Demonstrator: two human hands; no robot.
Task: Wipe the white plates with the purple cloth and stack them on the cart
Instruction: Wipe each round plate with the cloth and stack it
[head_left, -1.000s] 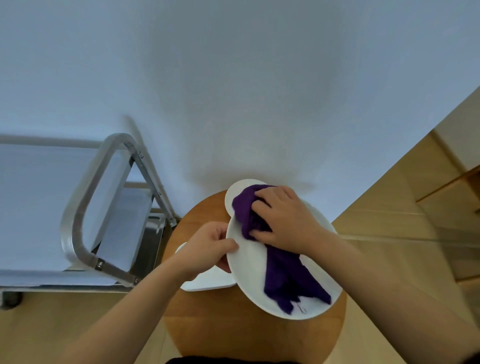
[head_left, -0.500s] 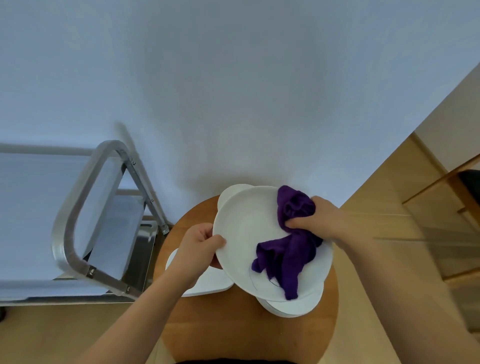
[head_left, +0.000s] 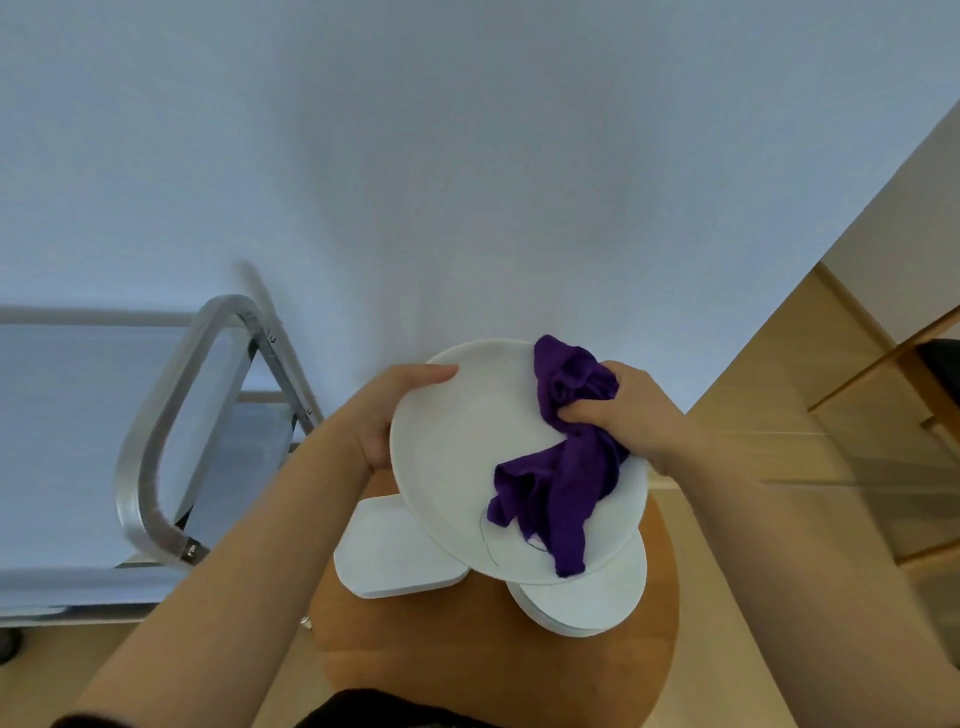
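Observation:
A large round white plate (head_left: 457, 467) is held tilted above the round wooden table (head_left: 467, 654). My left hand (head_left: 387, 415) grips its left rim, thumb on top. My right hand (head_left: 628, 421) clutches the bunched purple cloth (head_left: 566, 467) against the plate's right side, and the cloth's loose end hangs down over the plate's lower part. Below the held plate, a white squarish plate (head_left: 389, 556) lies on the table at the left and a round white plate (head_left: 587, 597) at the right. The metal cart (head_left: 156, 415) stands to the left.
The cart has a curved steel handle (head_left: 140, 478) and a flat pale shelf (head_left: 57, 441), close beside the table. A pale wall rises behind. Wooden flooring (head_left: 810, 415) and a wooden furniture frame (head_left: 898, 353) lie to the right.
The large plate has been lifted off the table and raised toward me. My right hand with the cloth slid from the plate's upper left across to its right edge. The round plate beneath came into view.

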